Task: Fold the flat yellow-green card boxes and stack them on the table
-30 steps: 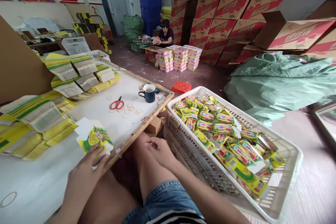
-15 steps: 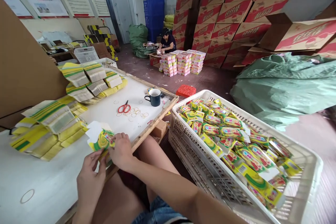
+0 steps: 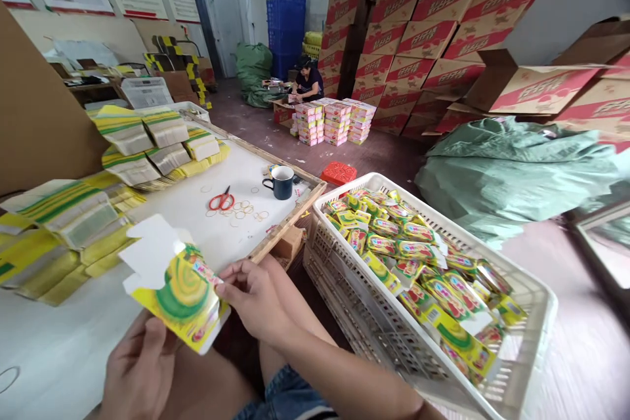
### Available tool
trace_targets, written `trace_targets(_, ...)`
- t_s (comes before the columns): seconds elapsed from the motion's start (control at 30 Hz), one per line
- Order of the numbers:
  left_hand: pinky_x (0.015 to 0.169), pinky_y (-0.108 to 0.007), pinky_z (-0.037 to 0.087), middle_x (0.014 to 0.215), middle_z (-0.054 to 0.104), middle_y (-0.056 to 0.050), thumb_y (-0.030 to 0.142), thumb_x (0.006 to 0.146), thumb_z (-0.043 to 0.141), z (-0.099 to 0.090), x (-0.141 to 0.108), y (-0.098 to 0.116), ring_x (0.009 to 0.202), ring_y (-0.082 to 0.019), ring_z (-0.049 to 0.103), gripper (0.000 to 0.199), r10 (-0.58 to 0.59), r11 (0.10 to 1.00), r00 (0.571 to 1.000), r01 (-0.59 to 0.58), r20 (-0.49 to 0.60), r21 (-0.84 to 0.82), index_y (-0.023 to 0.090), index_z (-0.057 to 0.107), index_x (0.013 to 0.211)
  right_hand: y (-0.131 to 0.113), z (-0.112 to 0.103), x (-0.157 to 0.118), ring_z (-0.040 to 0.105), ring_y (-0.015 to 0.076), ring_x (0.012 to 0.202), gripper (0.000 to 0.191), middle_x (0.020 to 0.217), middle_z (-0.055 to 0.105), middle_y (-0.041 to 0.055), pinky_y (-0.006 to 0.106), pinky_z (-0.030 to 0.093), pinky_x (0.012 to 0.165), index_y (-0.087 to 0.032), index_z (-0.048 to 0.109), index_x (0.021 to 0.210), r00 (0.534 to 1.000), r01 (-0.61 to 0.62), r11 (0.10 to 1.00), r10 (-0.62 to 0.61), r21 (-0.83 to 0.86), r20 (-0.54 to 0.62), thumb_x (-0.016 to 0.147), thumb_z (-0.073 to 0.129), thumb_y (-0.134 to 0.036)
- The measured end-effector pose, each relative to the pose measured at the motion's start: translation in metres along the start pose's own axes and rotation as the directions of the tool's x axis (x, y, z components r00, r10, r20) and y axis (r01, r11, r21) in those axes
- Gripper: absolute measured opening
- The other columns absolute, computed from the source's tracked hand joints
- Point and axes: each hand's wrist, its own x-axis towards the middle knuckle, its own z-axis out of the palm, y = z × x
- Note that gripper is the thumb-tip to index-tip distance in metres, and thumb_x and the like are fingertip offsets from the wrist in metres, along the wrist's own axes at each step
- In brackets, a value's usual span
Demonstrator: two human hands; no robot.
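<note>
Head view: stacked brown-and-red cardboard boxes (image 3: 428,39) rise behind a wood-edged white worktop (image 3: 63,348) on the left and a perforated white plastic crate (image 3: 335,272) on the right, heaped with small yellow-and-green cartons (image 3: 418,249). Bundles of flat printed card (image 3: 79,216) line the worktop's left side. Near its front edge, raised above the person's legs, is one yellow-and-green carton (image 3: 184,298), white flaps spread. The left hand (image 3: 138,367) has its fingers closed on the lower left edge; the right hand (image 3: 258,302) pinches the right edge. Squeezing too hard could crease the thin card; a slack left grip could drop it. Beyond sit a dark mug (image 3: 281,185), which a careless elbow might tip, red-handled scissors (image 3: 225,195) and loose rubber bands (image 3: 241,210).
</note>
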Motion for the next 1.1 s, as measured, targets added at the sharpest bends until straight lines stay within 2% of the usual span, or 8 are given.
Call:
trace_targets(0.1, 0.088, -0.043, 0.059, 0.106, 0.077, -0.008, 0.062, 0.051, 0.079, 0.011, -0.004, -0.011, 0.112, -0.038, 0.063, 0.071, -0.233, 0.966, 0.949, 0.250, 0.212, -0.060, 0.024, 0.068, 0.111, 0.003, -0.021, -0.021, 0.057, 0.0135, 0.062, 0.047, 0.069, 0.059, -0.0010, 0.029, 0.050, 0.066, -0.019, 0.059, 0.074, 0.997, -0.075, 0.983, 0.073, 0.169, 0.015, 0.057, 0.081, -0.057)
trace_targets(0.2, 0.085, -0.044, 0.060, 0.098, 0.079, -0.006, 0.057, 0.049, 0.082, 0.022, -0.009, -0.025, 0.109, -0.038, 0.065, 0.071, -0.332, 0.933, 0.906, 0.356, 0.264, -0.050, 0.026, 0.069, 0.112, 0.007, -0.034, -0.033, 0.057, 0.0134, 0.060, 0.050, 0.067, 0.060, -0.0009, 0.030, 0.051, 0.066, -0.019, 0.060, 0.069, 0.992, -0.128, 0.967, 0.126, 0.220, 0.026, 0.050, 0.084, -0.057)
trace_targets(0.4, 0.092, -0.044, 0.057, 0.103, 0.078, -0.008, 0.044, 0.053, 0.084, 0.038, -0.019, -0.023, 0.110, -0.038, 0.065, 0.057, -0.336, 0.922, 0.859, 0.384, 0.387, -0.052, 0.023, 0.073, 0.106, 0.009, -0.046, -0.041, 0.058, 0.0129, 0.065, 0.048, 0.073, 0.066, -0.0009, 0.028, 0.048, 0.071, -0.017, 0.068, 0.072, 0.973, -0.232, 0.924, 0.227, 0.303, 0.052, 0.039, 0.093, -0.041)
trace_targets(0.53, 0.092, -0.045, 0.057, 0.102, 0.078, -0.010, 0.049, 0.059, 0.080, 0.045, -0.022, -0.021, 0.111, -0.038, 0.064, 0.051, -0.308, 0.934, 0.866, 0.355, 0.395, -0.049, 0.022, 0.075, 0.102, 0.010, -0.051, -0.042, 0.056, 0.0120, 0.064, 0.047, 0.071, 0.066, -0.0013, 0.026, 0.046, 0.066, -0.017, 0.069, 0.069, 0.966, -0.253, 0.912, 0.257, 0.323, 0.031, 0.037, 0.094, -0.039)
trace_targets(0.8, 0.088, -0.042, 0.060, 0.104, 0.078, -0.006, 0.041, 0.067, 0.077, 0.045, -0.027, -0.044, 0.106, -0.034, 0.068, 0.044, -0.337, 0.915, 0.821, 0.401, 0.460, -0.046, 0.030, 0.073, 0.109, -0.004, -0.068, -0.047, 0.055, 0.0098, 0.061, 0.048, 0.072, 0.068, -0.0011, 0.023, 0.046, 0.064, -0.016, 0.071, 0.070, 0.958, -0.287, 0.912, 0.282, 0.294, 0.059, 0.033, 0.095, -0.034)
trace_targets(0.97, 0.088, -0.041, 0.059, 0.098, 0.079, -0.007, 0.039, 0.063, 0.082, 0.052, -0.035, -0.035, 0.104, -0.035, 0.068, 0.046, -0.411, 0.861, 0.810, 0.495, 0.419, -0.113, 0.026, 0.074, 0.107, 0.001, -0.077, -0.047, 0.054, 0.0095, 0.058, 0.047, 0.070, 0.067, -0.0020, 0.023, 0.045, 0.060, -0.016, 0.070, 0.072, 0.961, -0.275, 0.937, 0.264, 0.217, 0.080, 0.039, 0.093, -0.040)
trace_targets(1.03, 0.083, -0.039, 0.061, 0.095, 0.080, -0.007, 0.040, 0.058, 0.085, 0.052, -0.036, -0.029, 0.100, -0.036, 0.070, 0.046, -0.477, 0.823, 0.786, 0.557, 0.394, -0.114, 0.024, 0.076, 0.101, -0.002, -0.083, -0.048, 0.053, 0.0104, 0.058, 0.037, 0.067, 0.066, -0.0016, 0.023, 0.044, 0.058, -0.016, 0.069, 0.070, 0.977, -0.212, 0.977, 0.212, 0.036, 0.007, 0.052, 0.088, -0.042)
trace_targets(1.1, 0.075, -0.038, 0.063, 0.090, 0.081, -0.006, 0.040, 0.054, 0.087, 0.051, -0.037, -0.027, 0.095, -0.036, 0.071, 0.045, -0.558, 0.785, 0.754, 0.615, 0.347, -0.075, 0.024, 0.077, 0.094, -0.013, -0.089, -0.050, 0.055, 0.0125, 0.062, 0.024, 0.070, 0.067, -0.0001, 0.025, 0.044, 0.060, -0.017, 0.069, 0.072, 0.993, -0.066, 0.965, 0.038, -0.255, -0.113, 0.067, 0.080, -0.037)
